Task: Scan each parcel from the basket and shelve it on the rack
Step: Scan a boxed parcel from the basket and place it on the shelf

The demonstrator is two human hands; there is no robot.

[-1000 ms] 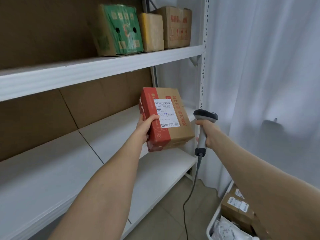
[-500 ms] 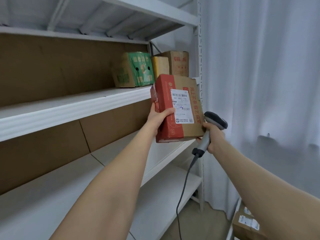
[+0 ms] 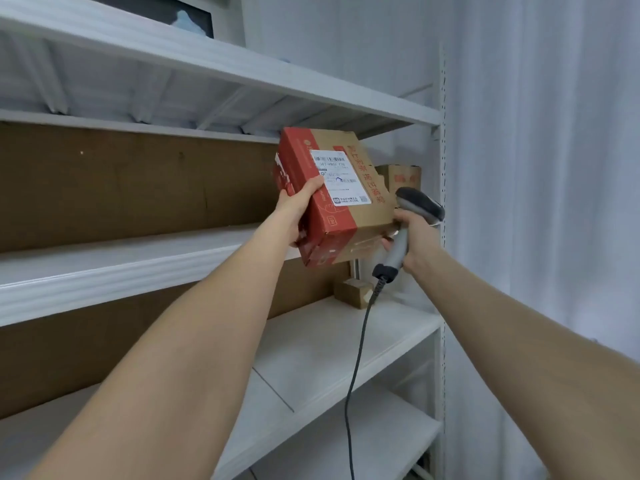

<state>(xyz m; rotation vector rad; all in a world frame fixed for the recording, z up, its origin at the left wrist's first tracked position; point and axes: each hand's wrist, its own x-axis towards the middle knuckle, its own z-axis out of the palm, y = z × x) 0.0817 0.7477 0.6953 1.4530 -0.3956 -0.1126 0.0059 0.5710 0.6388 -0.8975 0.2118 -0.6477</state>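
Well, on the rack (image 3: 104, 271) a shelf lip lies right by the tilted parcel (image 3: 346, 216), aloft before it; the left hand (image 3: 298, 209) clasps just its red end, the right hand (image 3: 419, 244) is wrapped round the scanner (image 3: 415, 202), so a snag there could tip it loose

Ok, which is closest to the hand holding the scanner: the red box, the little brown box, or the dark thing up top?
1. Red box: just left of the right hand, which holds the scanner.
2. Little brown box: on the shelf below the hand.
3. Dark thing: top shelf, far up and left.
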